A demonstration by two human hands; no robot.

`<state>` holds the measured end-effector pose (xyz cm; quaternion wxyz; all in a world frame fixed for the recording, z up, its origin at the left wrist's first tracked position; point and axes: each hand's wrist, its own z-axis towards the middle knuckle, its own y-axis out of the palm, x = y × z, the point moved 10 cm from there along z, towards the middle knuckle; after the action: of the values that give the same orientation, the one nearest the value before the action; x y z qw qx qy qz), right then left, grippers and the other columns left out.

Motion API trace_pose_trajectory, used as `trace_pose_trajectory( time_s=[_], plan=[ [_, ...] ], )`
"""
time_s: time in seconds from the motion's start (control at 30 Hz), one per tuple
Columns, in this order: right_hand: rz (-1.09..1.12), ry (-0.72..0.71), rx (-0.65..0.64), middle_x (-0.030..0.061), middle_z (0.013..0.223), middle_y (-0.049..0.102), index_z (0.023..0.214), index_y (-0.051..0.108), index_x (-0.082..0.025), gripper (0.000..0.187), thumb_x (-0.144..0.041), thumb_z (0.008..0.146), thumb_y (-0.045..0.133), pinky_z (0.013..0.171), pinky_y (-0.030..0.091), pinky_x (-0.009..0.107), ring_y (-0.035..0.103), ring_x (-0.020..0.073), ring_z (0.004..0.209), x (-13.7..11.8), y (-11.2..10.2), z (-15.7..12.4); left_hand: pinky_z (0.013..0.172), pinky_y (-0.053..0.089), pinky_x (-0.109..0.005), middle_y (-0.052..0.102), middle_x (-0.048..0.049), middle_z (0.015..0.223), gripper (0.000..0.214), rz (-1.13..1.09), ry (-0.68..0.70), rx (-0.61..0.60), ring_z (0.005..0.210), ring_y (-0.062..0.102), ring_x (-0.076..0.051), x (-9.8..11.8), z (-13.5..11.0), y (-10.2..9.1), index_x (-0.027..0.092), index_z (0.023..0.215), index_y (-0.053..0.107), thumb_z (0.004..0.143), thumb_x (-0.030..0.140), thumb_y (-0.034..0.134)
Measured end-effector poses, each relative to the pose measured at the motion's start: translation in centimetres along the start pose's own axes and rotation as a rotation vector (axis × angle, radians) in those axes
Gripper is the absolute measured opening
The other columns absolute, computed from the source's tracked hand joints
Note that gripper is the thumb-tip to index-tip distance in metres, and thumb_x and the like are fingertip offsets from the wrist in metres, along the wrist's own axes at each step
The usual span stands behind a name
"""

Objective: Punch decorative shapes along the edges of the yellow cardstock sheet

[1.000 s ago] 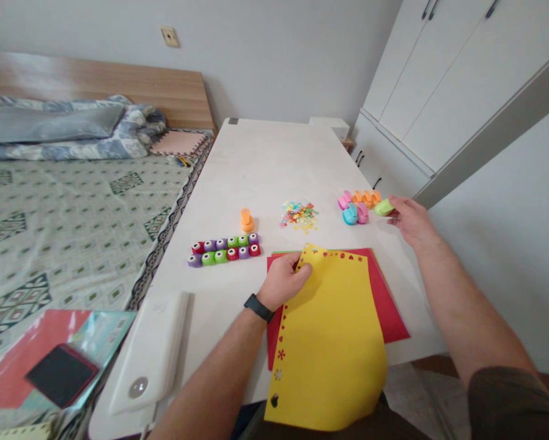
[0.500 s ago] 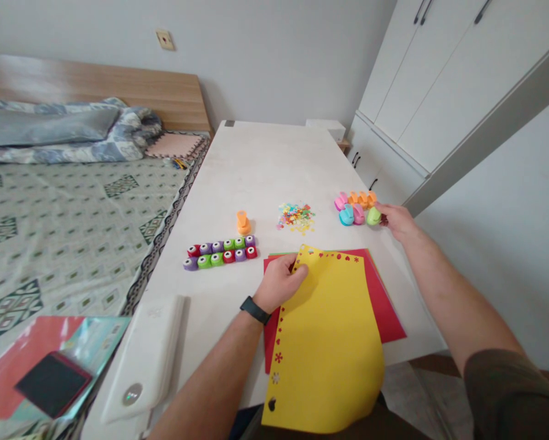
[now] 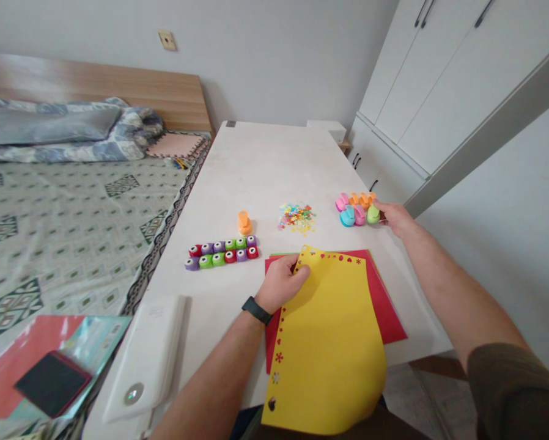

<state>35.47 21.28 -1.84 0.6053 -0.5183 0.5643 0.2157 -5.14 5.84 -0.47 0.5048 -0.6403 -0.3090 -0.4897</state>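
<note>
Here we go, the left hand sits on the upper left corner of a yellow paper sheet, its grip closed on that corner, fingers curled over the edge, a black wristband on the wrist. The sheet lies over a red paper sheet and curves down past the near edge of the counter, with small punched hearts along its top edge and flowers down its left side!

Over on the right, the right hand reaches out, its grip loosely open, fingertips right at a green craft punch. That punch sits in a cluster of pink, orange and blue punches.

Across the middle, a pile of paper confetti lies between that cluster and an orange punch, which stands just behind a tight double row of small purple, green and red punches. A white case lies at the counter's left edge, beside the bed.
</note>
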Motion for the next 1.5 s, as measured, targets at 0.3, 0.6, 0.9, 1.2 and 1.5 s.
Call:
trace_pose_trajectory(
  time_s=[0.3, 0.6, 0.9, 1.2, 1.5],
  plan=[
    [-0.111, -0.030, -0.006, 0.0024, 0.070, 0.070, 0.083, 0.077, -0.017, 0.034, -0.050, 0.080, 0.080, 0.055, 0.040, 0.027, 0.054, 0.0136, 0.057, -0.3, 0.7, -0.5, 0.057, 0.034, -0.021, 0.059, 0.0018, 0.072, 0.024, -0.033, -0.009, -0.017, 0.064, 0.050, -0.013, -0.2, 0.0, 0.2, 0.015, 0.084, 0.069, 0.087, 0.033, 0.053],
    [-0.108, -0.087, 0.021, 0.0046, 0.072, 0.073, 0.081, 0.074, -0.020, 0.034, -0.053, 0.076, 0.081, 0.066, 0.049, 0.030, 0.065, 0.0208, 0.073, -1.7, 1.1, -2.4, 0.056, 0.034, -0.021, 0.061, 0.0012, 0.074, 0.024, -0.062, -0.016, -0.029, 0.065, 0.051, -0.013, -0.5, 0.0, 0.3, 0.015, 0.085, 0.070, 0.087, 0.033, 0.054],
    [-0.259, -0.149, 0.074, 0.0046, 0.065, 0.067, 0.073, 0.069, -0.022, 0.031, -0.051, 0.082, 0.075, 0.065, 0.048, 0.031, 0.066, 0.0243, 0.077, -2.6, 0.6, -3.1, 0.056, 0.032, -0.021, 0.058, 0.0018, 0.072, 0.024, -0.048, -0.007, -0.023, 0.065, 0.050, -0.012, -0.6, -0.1, 0.2, 0.016, 0.082, 0.067, 0.088, 0.033, 0.053],
    [-0.328, -0.463, 0.370, 0.0098, 0.099, 0.073, 0.098, 0.070, -0.021, 0.026, -0.045, 0.091, 0.065, 0.083, 0.049, 0.035, 0.065, 0.0238, 0.091, -8.6, 0.5, -6.0, 0.056, 0.032, -0.022, 0.055, 0.0025, 0.069, 0.022, -0.019, 0.023, 0.001, 0.063, 0.049, -0.012, 0.1, 0.0, 0.0, 0.017, 0.076, 0.064, 0.086, 0.032, 0.052],
    [-0.255, -0.679, -0.441, 0.0033, 0.092, 0.071, 0.097, 0.069, -0.025, 0.039, -0.060, 0.083, 0.074, 0.074, 0.048, 0.034, 0.063, 0.0208, 0.081, -16.9, 22.2, -16.1, 0.055, 0.034, -0.023, 0.057, 0.0017, 0.065, 0.018, -0.044, -0.007, 0.046, 0.061, 0.047, -0.013, 0.3, -0.2, -0.5, 0.017, 0.074, 0.066, 0.080, 0.031, 0.057]
  ],
)
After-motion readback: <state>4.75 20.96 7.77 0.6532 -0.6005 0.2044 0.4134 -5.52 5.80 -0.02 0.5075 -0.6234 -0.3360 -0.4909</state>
